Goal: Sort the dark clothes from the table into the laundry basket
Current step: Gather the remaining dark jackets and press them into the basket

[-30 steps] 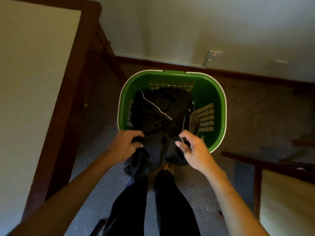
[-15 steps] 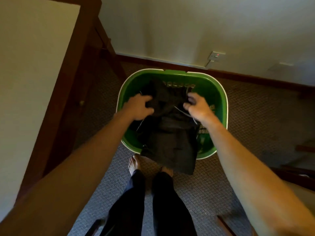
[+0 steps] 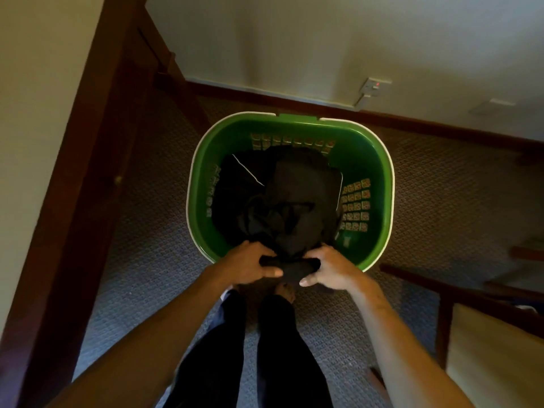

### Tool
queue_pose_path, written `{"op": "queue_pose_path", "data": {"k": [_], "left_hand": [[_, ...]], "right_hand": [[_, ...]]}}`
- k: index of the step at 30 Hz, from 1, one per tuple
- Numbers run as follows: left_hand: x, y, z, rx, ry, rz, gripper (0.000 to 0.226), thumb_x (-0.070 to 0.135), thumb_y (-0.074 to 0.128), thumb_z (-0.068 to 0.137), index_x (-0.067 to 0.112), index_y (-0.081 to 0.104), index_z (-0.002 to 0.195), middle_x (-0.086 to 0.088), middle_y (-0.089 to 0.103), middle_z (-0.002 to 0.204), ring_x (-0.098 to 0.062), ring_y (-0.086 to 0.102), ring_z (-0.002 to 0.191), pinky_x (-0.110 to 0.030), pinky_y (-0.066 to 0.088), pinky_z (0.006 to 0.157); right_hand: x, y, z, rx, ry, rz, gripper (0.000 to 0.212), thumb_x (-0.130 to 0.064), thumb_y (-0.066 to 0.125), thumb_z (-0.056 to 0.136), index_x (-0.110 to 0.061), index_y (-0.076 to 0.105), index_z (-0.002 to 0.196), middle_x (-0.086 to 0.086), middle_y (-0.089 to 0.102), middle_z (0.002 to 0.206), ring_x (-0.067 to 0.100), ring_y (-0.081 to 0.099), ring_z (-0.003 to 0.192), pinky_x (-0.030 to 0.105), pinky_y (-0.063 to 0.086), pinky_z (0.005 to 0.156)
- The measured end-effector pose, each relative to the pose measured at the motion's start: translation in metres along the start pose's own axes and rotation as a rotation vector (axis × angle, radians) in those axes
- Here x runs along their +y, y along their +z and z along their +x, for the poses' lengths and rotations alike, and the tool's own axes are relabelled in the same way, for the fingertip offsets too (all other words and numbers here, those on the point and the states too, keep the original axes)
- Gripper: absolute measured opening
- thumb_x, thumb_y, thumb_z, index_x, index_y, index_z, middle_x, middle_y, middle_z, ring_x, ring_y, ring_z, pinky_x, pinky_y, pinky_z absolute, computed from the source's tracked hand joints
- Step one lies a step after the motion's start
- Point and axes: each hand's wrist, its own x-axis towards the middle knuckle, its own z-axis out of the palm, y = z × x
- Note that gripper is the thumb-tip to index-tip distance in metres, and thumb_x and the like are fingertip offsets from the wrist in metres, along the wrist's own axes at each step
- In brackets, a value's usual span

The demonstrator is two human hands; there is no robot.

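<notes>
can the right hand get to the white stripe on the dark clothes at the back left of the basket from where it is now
Probably yes. The basket is open-topped and nothing covers the white stripe. But the right hand is gripping a dark garment at the near rim, so it must let go first.

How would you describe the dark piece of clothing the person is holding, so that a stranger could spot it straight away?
Find the green laundry basket on the carpet below the wall. At its near rim the left hand and the right hand grip a dark garment that runs from the rim down into the basket. Unlike the other dark clothes lying loose inside, one with a thin white line, it is held at the rim.
</notes>
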Motion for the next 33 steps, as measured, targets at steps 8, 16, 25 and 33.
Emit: {"op": "queue_pose_path", "data": {"k": [8, 16, 25, 33], "left_hand": [[0.056, -0.088, 0.002, 0.672, 0.058, 0.483, 0.034, 0.045, 0.06, 0.095, 0.019, 0.062, 0.118, -0.009, 0.054, 0.122, -0.029, 0.051, 0.115, -0.046, 0.046, 0.094], [-0.007, -0.052, 0.094, 0.366, -0.09, 0.59, 0.072, 0.067, 0.021, 0.099, 0.046, -0.021, 0.154, -0.005, -0.027, 0.166, -0.047, -0.018, 0.15, -0.075, -0.008, 0.113], [-0.113, -0.014, 0.231, 0.338, -0.111, 0.604, 0.085, 0.09, 0.016, 0.081, 0.056, -0.033, 0.143, -0.002, -0.031, 0.164, -0.049, -0.016, 0.15, -0.079, -0.006, 0.111], [-0.16, 0.015, 0.297, 0.251, -0.173, 0.625, 0.08, 0.086, 0.015, 0.084, 0.055, -0.043, 0.129, -0.009, -0.018, 0.167, -0.049, -0.008, 0.151, -0.076, -0.006, 0.112]], "right_hand": [[-0.052, -0.063, 0.007, 0.821, -0.278, -0.098, 0.019, -0.03, 0.072, 0.088, -0.019, 0.067, 0.103, 0.009, 0.051, 0.125, 0.029, 0.047, 0.116, 0.039, 0.037, 0.094], [-0.024, -0.018, 0.114, 0.508, -0.179, -0.426, 0.065, -0.068, 0.027, 0.099, -0.042, 0.016, 0.157, 0.0, -0.016, 0.168, 0.032, -0.02, 0.153, 0.075, -0.003, 0.114], [0.06, 0.024, 0.248, 0.489, -0.085, -0.417, 0.079, -0.08, 0.024, 0.092, -0.043, 0.002, 0.158, 0.001, -0.015, 0.168, 0.031, -0.024, 0.152, 0.073, -0.003, 0.115], [0.103, 0.067, 0.321, 0.588, -0.08, -0.473, 0.074, -0.073, 0.034, 0.095, -0.036, 0.023, 0.157, 0.01, 0.014, 0.168, 0.039, 0.003, 0.155, 0.076, 0.011, 0.111]]}}
